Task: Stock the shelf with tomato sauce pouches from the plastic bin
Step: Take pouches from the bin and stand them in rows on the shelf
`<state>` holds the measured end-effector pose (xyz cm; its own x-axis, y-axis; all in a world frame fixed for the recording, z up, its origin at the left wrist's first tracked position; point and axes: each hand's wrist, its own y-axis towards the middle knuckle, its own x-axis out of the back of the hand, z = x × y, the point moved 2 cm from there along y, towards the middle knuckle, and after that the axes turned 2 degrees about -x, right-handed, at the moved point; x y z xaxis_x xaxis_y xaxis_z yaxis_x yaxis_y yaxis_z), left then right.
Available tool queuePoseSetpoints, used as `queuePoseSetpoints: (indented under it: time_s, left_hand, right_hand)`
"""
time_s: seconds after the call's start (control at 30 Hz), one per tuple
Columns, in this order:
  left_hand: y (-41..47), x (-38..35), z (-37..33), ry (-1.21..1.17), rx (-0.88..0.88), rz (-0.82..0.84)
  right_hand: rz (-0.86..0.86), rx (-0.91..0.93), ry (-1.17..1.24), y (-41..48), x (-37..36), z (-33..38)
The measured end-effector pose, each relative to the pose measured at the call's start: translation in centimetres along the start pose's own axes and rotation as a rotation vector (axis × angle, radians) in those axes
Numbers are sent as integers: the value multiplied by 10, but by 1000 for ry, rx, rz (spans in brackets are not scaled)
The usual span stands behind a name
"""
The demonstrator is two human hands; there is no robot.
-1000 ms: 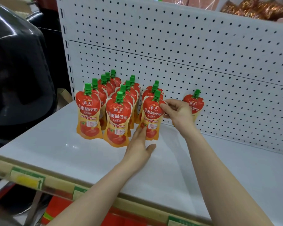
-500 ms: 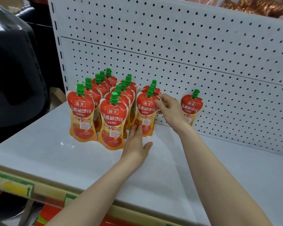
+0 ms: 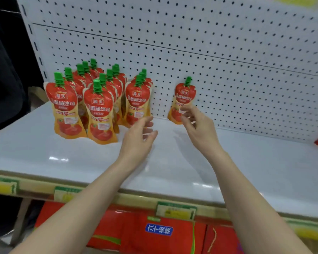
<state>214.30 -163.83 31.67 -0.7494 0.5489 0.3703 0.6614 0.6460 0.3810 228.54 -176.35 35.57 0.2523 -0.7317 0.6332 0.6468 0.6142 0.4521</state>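
Note:
Several red and orange tomato sauce pouches with green caps (image 3: pixel 97 109) stand in rows at the left back of the white shelf (image 3: pixel 62 154). The rightmost row's front pouch (image 3: pixel 138 99) stands free. A single pouch (image 3: pixel 184 96) leans against the pegboard further right. My left hand (image 3: pixel 140 136) hovers just in front of that front pouch, fingers loosely curled and holding nothing. My right hand (image 3: pixel 198 125) is in front of the single pouch's lower part, fingers apart, empty. The plastic bin is out of view.
A white pegboard back panel (image 3: pixel 228 52) rises behind the shelf. Price-label strips (image 3: pixel 174 211) line the shelf's front edge. Red packages (image 3: pixel 154 233) lie on the level below. A dark bulky object (image 3: pixel 4 70) stands at the left.
My right hand let go of the front pouch of the rightmost row and moved right towards the single pouch. My left hand lifted off the shelf and drew back slightly.

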Motion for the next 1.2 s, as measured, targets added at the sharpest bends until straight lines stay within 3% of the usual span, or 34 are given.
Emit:
queuePoseSetpoints:
  time_s: [0.17,0.4,0.57,0.73,0.83,0.93,1.07,1.2]
  left_hand:
    - [-60,-43,-48,-106,-85,68]
    - [-173,-139,-97,-270,-101,215]
    - [-261,-223,-88,-272,-93,414]
    - [-346,-302,-25,-123,75,706]
    - [-396,-341,35,58,260,871]
    - [-438,-368,86,240,333,1036]
    - [-481,-399,138,375,282,1166]
    - [-509,-422,181,503,279,1263]
  right_hand:
    - [-64,-43,-134,-106,65,-48]
    - [-289,-181,-216,-278,162,-110]
    - [-306,-451,-135,-397,188,-165]
    - [-268,-856,-67,-509,164,-236]
    - [-147,-1182,-27,-575,133,-290]
    - [128,-1441,20,-624,96,-338]
    - [196,-1535,50,-641,58,-392]
    - [285,-1328,-138,-612,29,-442]
